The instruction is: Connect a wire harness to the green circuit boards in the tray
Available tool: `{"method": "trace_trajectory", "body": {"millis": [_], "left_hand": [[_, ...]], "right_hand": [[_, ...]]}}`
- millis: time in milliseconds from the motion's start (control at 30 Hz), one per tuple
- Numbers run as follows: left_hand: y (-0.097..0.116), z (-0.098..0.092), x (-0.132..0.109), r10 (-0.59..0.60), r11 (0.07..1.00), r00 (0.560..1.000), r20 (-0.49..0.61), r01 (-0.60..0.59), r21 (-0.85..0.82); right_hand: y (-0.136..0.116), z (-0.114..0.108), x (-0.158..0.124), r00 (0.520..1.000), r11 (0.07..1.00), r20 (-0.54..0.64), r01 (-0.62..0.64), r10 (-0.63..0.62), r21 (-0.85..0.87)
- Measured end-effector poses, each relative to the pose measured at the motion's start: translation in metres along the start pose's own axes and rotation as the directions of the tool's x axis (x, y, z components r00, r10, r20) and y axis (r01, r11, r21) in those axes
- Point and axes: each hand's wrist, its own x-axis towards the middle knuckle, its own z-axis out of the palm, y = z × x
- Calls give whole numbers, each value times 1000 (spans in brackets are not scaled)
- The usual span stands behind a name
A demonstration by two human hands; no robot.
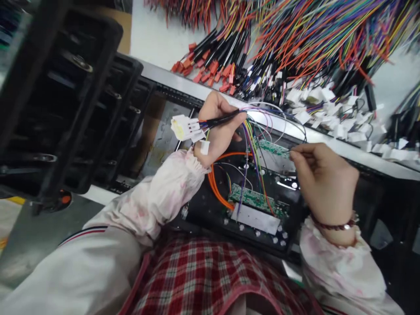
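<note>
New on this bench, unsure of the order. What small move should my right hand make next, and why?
Probably press down at the edge of the green circuit board, where the right hand pinches something thin, while the left hand holds the white connector and its wires clear of the board.

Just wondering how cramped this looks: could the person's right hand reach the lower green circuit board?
Probably yes: the right hand is close by, and only loose coloured wires cross the lower green circuit board; nothing solid seems in the way.
</note>
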Motion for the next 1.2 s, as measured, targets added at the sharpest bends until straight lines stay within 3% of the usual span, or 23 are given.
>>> {"method": "trace_trajectory", "body": {"millis": [167, 267, 400, 567, 1200], "left_hand": [[5, -2, -2, -20, 999, 1000, 8, 21, -41], [8, -3, -2, -78, 996, 997, 11, 79, -35], [13, -5, -1, -65, 998, 998, 24, 65, -6], [15, -7, -2, -55, 998, 998, 26, 54, 28], [14, -8, -8, -110, 993, 992, 56, 112, -30]], "right_hand": [[-10, 17, 6, 996, 994, -7, 95, -94, 47], [-16, 26, 10, 995, 992, 12, 96, -98, 77], [-20, 36, 10, 994, 992, 49, 93, -97, 83], [-20, 45, 6, 994, 991, -6, 109, -109, 72], [-12, 40, -5, 981, 977, -21, 195, -194, 84]]}}
